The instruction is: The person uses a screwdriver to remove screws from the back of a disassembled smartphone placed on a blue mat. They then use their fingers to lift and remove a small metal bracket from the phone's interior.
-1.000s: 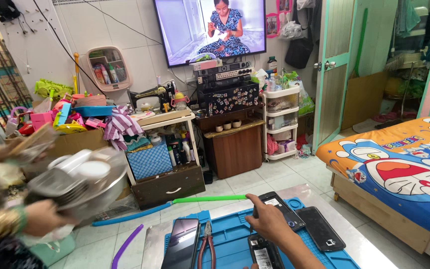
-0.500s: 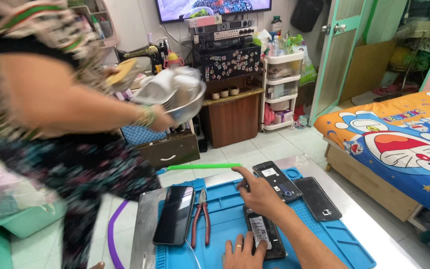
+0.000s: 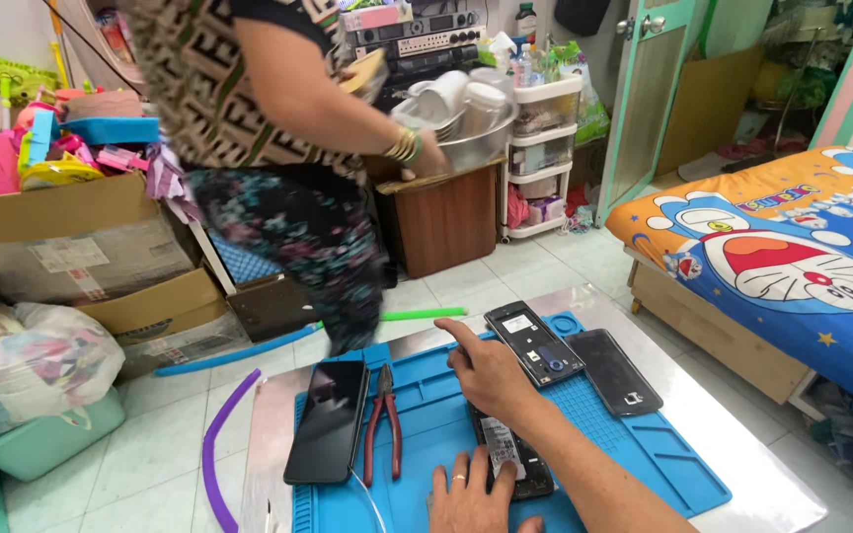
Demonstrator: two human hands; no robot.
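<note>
both hands low on the blue repair mat (image 3: 644, 444), which covers the shiny surface (image 3: 762, 474). left hand (image 3: 466, 498) flat, fingers spread, pressing beside the near end of an opened phone (image 3: 507, 452) lying screen-down with its innards showing. right hand (image 3: 491, 370) just above the same phone's far end, fingers loosely curled, index stretched out toward the far left; pinching nothing as far as visible. phone's long axis running away from the body, tilted slightly left, wedged between the two hands and mostly hidden under the right wrist. second opened phone (image 3: 533, 342) just right of the right hand, touching distance. dark back cover (image 3: 614, 370) further right. red-handled pliers (image 3: 384, 419) and a black phone (image 3: 328, 419) off to the left, nearer the left hand. another person (image 3: 278, 148) carrying a metal bowl (image 3: 466, 138) of dishes beyond.
</note>
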